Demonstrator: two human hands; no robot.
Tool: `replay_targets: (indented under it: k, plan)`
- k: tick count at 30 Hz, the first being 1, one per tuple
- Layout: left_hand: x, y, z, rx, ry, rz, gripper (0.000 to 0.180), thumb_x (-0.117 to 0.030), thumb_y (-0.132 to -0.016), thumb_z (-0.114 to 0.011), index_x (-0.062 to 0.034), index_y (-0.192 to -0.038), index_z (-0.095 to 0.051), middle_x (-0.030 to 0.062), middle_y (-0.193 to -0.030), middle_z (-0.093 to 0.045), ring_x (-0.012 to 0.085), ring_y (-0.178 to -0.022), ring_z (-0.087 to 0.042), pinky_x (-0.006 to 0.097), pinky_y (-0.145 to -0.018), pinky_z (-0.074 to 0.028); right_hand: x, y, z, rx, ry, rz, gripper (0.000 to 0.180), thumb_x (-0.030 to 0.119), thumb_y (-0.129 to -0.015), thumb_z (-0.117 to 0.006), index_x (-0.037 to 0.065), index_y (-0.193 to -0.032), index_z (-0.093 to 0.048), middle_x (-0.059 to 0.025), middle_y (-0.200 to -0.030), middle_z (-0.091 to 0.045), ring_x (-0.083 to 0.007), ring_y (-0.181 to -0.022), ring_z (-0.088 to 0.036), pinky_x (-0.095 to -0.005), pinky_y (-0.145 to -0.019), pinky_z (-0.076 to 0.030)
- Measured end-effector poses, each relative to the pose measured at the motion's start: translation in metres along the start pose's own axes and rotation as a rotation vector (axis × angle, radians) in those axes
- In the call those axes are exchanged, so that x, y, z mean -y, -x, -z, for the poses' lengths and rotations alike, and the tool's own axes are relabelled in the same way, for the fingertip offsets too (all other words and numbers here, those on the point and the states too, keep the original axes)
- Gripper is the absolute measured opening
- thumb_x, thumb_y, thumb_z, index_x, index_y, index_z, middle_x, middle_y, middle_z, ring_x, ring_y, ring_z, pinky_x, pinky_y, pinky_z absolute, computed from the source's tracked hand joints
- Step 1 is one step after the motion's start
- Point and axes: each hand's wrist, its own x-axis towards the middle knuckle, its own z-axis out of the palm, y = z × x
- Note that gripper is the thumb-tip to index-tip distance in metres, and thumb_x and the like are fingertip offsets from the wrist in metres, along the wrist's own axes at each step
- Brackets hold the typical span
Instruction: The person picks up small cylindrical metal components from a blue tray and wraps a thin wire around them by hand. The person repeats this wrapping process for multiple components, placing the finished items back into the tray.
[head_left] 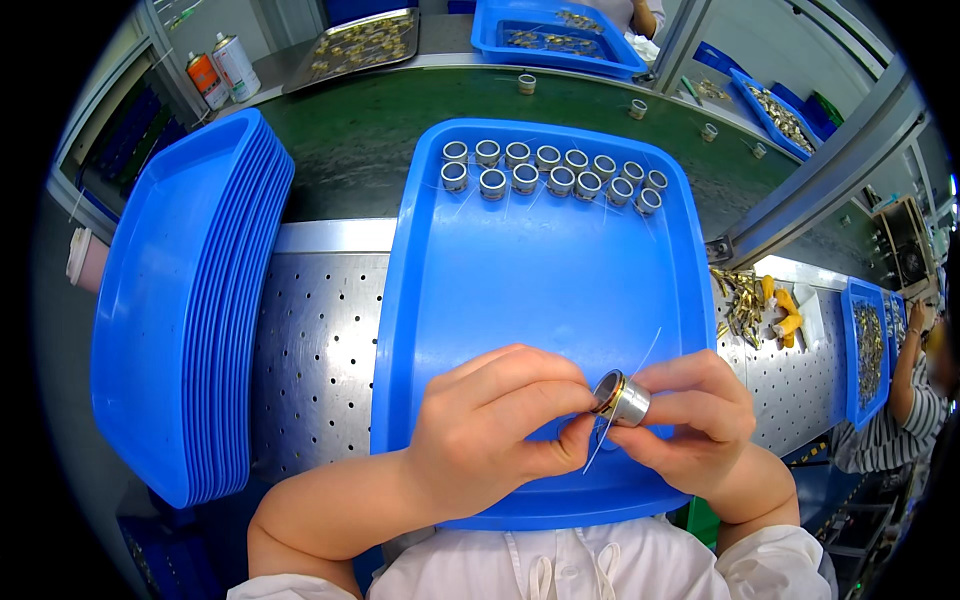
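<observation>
Over the near part of a blue tray [540, 290], a short silver metal cylinder [627, 404] is held up, tilted, with its open end toward my left hand. Thin pale wires stick out from it, up and down. My right hand [697, 410] grips its outer side between thumb and fingers. At its open rim, my left hand [505, 412] has thumb and fingertips pinched together; whether they also hold a wire is hidden. Similar small metal cylinders [525, 179] with thin wires stand in two rows at the tray's far end.
A tall stack of blue trays [185, 300] stands at left on the perforated metal table [320, 350]. Beyond runs a green conveyor belt [340, 150] carrying a few cylinders. Brass-coloured parts [742, 305] lie at right, near a metal post [820, 170]. Other people sit farther off.
</observation>
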Motion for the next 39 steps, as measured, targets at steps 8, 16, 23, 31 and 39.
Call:
replay_targets:
  k: [8, 16, 23, 31, 39]
  plan:
    - [0.0014, 0.0011, -0.0009, -0.006, 0.022, 0.006, 0.022, 0.005, -0.056, -0.073, -0.0028, -0.075, -0.066, 0.008, -0.075, -0.064, 0.019, -0.063, -0.064, 0.025, -0.052, -0.051, 0.0021, -0.0004, 0.0001, -0.008, 0.068, 0.051, 0.028, 0.004, -0.06, -0.083, 0.004, -0.084, -0.068, -0.0089, -0.085, -0.063, -0.0156, -0.068, -0.064, -0.0228, -0.054, -0.052]
    - [-0.0002, 0.0022, -0.0003, -0.01, -0.002, -0.017, 0.023, 0.005, -0.055, -0.073, -0.0023, -0.075, -0.065, 0.0084, -0.074, -0.063, 0.0192, -0.063, -0.064, 0.025, -0.052, -0.051, 0.0021, -0.0001, -0.0017, -0.011, 0.058, 0.079, 0.029, 0.003, -0.061, -0.082, 0.004, -0.086, -0.068, -0.0087, -0.086, -0.063, -0.0158, -0.067, -0.064, -0.0231, -0.054, -0.052]
    - [-0.0003, 0.0012, 0.0009, -0.002, -0.009, -0.014, 0.023, 0.005, -0.055, -0.071, -0.0024, -0.076, -0.066, 0.0088, -0.074, -0.063, 0.0196, -0.065, -0.064, 0.026, -0.054, -0.051, 0.0029, -0.0012, -0.0013, -0.008, 0.065, 0.084, 0.03, 0.002, -0.061, -0.082, 0.004, -0.087, -0.068, -0.0093, -0.087, -0.063, -0.0161, -0.069, -0.064, -0.0234, -0.055, -0.053]
    - [0.0018, -0.0012, 0.0039, 0.083, 0.239, 0.218, 0.019, 0.005, -0.066, -0.07, -0.0017, -0.084, -0.066, 0.0082, -0.08, -0.064, 0.0156, -0.066, -0.063, 0.024, -0.056, -0.051, -0.001, -0.0006, -0.0018, -0.028, 0.088, 0.103, 0.03, 0.002, -0.061, -0.081, 0.003, -0.088, -0.068, -0.0107, -0.09, -0.062, -0.0186, -0.07, -0.065, -0.0251, -0.057, -0.054]
    - [0.0004, -0.0025, 0.0046, 0.078, 0.095, 0.15, 0.016, 0.002, -0.065, -0.072, -0.004, -0.079, -0.066, 0.006, -0.079, -0.064, 0.0164, -0.065, -0.063, 0.025, -0.053, -0.05, -0.0006, -0.0009, -0.0016, 0.01, 0.137, 0.122, 0.028, 0.003, -0.063, -0.08, 0.002, -0.087, -0.068, -0.012, -0.089, -0.062, -0.0211, -0.07, -0.065, -0.027, -0.057, -0.054]
